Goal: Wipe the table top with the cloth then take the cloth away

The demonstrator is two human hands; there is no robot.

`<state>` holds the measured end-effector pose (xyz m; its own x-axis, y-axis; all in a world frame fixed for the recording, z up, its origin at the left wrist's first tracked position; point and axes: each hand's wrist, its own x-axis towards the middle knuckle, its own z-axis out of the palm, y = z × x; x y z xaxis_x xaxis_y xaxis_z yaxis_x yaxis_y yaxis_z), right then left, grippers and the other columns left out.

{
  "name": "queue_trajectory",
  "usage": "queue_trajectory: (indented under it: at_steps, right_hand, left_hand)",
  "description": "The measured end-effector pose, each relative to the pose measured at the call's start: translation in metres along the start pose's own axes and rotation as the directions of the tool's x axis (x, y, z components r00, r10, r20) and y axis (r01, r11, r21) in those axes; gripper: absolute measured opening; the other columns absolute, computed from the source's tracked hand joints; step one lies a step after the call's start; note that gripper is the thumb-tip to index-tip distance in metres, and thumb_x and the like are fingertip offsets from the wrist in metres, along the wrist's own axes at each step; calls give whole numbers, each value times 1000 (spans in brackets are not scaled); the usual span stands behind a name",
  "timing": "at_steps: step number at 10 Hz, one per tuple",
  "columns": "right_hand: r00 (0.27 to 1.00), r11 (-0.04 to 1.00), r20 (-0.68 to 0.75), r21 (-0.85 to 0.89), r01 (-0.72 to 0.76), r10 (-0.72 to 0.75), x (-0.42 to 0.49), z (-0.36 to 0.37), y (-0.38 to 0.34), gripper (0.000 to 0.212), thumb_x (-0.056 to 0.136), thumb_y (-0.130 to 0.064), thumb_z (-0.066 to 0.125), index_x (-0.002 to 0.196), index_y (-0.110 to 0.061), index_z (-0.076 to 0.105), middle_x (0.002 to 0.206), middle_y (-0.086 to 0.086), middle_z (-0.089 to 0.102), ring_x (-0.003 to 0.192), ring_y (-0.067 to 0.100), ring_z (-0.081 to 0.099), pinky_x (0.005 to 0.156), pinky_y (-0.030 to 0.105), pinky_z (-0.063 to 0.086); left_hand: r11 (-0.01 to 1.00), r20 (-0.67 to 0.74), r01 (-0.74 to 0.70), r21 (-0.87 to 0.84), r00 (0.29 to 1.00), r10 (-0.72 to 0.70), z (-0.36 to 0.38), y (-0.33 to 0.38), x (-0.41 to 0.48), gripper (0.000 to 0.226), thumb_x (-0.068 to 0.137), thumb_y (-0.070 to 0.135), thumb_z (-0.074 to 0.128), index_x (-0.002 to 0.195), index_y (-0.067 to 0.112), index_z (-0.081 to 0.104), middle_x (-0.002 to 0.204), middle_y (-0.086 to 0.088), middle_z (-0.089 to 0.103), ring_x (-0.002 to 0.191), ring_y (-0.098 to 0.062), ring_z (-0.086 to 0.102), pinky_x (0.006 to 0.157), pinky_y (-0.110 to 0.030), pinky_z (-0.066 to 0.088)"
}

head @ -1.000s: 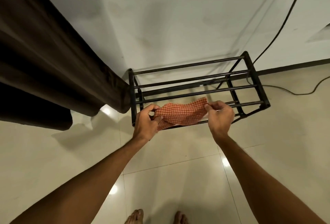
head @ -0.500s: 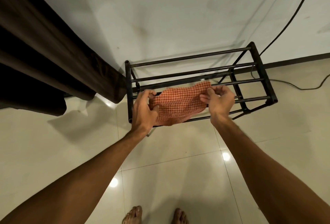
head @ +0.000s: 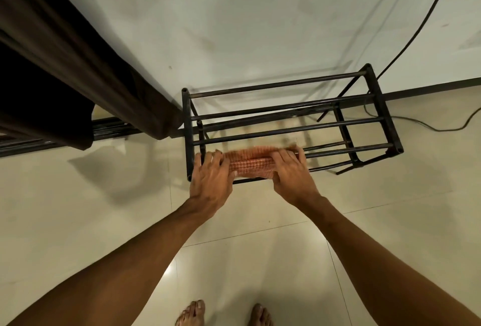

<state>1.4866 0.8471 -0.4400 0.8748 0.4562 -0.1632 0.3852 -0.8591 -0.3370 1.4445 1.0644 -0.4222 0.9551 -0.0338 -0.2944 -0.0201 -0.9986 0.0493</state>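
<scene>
Over the near left corner of the black metal rack (head: pixel 286 132), both your hands come down palm-first on the orange checked cloth (head: pixel 250 164). The cloth lies bunched into a short band across the two nearest rails, its weave smeared by motion blur, and it reaches from one hand to the other.

Your left hand (head: pixel 212 177) covers the cloth's left end. Its fingers are spread and reach forward over the rail by the rack's corner post, and the thumb sits against the cloth's near edge. You cannot tell from this view whether that hand pinches the fabric or only presses on it.

Your right hand (head: pixel 291 172) sits on the cloth's right end, with the fingers bent down over the far edge of the fabric, so it has the cloth in its grip.

The rack stands on the pale tiled floor (head: pixel 78 221), with its back against the white wall (head: pixel 260 26). Its rails run left to right, and a lower tier shows through the gaps.

A dark brown curtain (head: pixel 78 65) hangs to the left, its hem just beside the rack's far left post. A black cable (head: pixel 418 27) runs down the wall towards the rack's right end.

Your bare feet (head: pixel 191 312) show at the bottom edge, well back from the rack.
</scene>
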Motion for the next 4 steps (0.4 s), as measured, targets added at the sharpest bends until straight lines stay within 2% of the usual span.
queue_trajectory:
  at_steps: [1,2,3,4]
  right_hand:
    - [994,990,106,-136,31,-16,7,-1,7,53,99,-32,62,145,-12,44,141,10,56,139,27,46,128,56,6]
    - [985,982,172,-185,38,-6,15,-4,7,64,98,-45,63,147,-10,41,143,12,55,140,30,46,127,57,7]
    - [994,988,106,-155,28,-12,12,-11,-1,60,97,-33,66,147,-10,43,142,12,54,140,28,45,128,53,7]
    - [999,992,26,-125,26,-23,1,-18,-8,57,93,-13,67,147,-9,47,142,11,53,141,28,43,129,49,11]
  left_hand:
    - [999,49,20,48,999,-23,-1,-6,3,58,103,55,32,145,17,44,150,-11,46,143,-29,36,123,-53,13]
    - [999,-30,-42,19,999,43,-1,-2,4,66,99,53,46,152,15,34,158,-13,35,148,-30,28,125,-50,11]
    - [987,-14,-139,-78,990,138,-4,1,-4,65,97,43,56,152,17,33,154,-9,40,144,-25,34,125,-48,9]
    - [984,-27,-150,-94,989,148,-12,-4,-13,66,97,37,57,154,17,30,155,-7,39,147,-24,31,125,-48,2]
